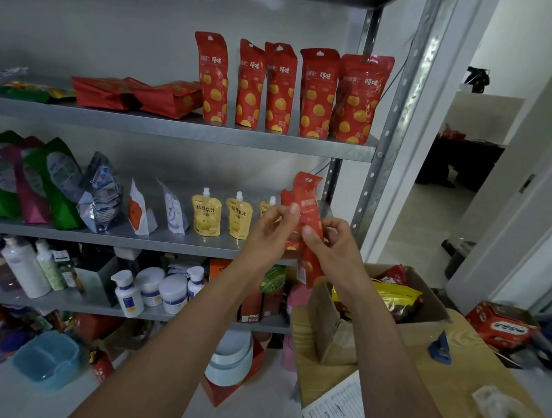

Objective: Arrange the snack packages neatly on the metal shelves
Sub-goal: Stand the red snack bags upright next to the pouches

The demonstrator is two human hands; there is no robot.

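Item: red pouch [309, 210], held upright before the right end of the middle shelf [173, 239], beside the juice pouches [238, 217]. Left hand [267, 236] pinches its upper edge; right hand [336, 245] grips its middle. Handling: probably square it, label outward, then stand it with the matching pouches [282, 87] above.

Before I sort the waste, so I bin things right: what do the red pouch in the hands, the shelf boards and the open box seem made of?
The red pouch: probably glossy plastic or foil-laminate film; it shines and creases. The shelf boards: galvanised-looking sheet metal, dull grey with mottled sheen. The open box: matte brown cardboard, apparently corrugated, with folded flaps.
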